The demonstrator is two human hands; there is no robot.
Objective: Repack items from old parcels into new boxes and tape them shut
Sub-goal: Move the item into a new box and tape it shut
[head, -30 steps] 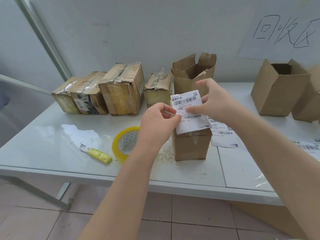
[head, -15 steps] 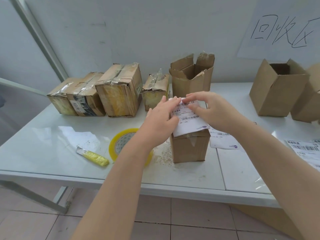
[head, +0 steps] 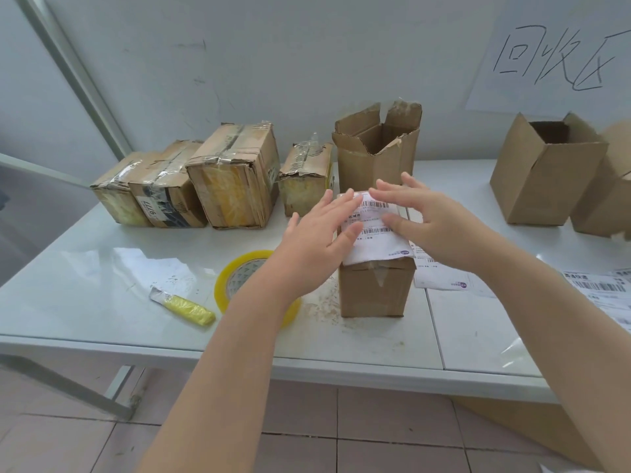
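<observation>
A small brown box stands upright on the white desk just right of the frame's centre, its top flaps taped shut. A white shipping label lies across its top, its near edge lapping over the front; it carries two barcodes and small print too fine to read. The left hand lies flat on the label's left part and the right hand on its right part, both with fingers straight and spread, gripping nothing.

Directly behind stands an open carton with torn flaps raised; only its inner walls show. To its left is a row of four worn, taped parcels; one bears a sticker that looks like "977" turned sideways. In the upper right an open box tilts its dark mouth toward the camera, contents unclear, with another box beside it.

A yellow tape roll lies left of the small box, partly behind the left forearm, and a yellow utility knife lies further left. Loose labels lie on the desk at right. A wall sheet reads 回收区
</observation>
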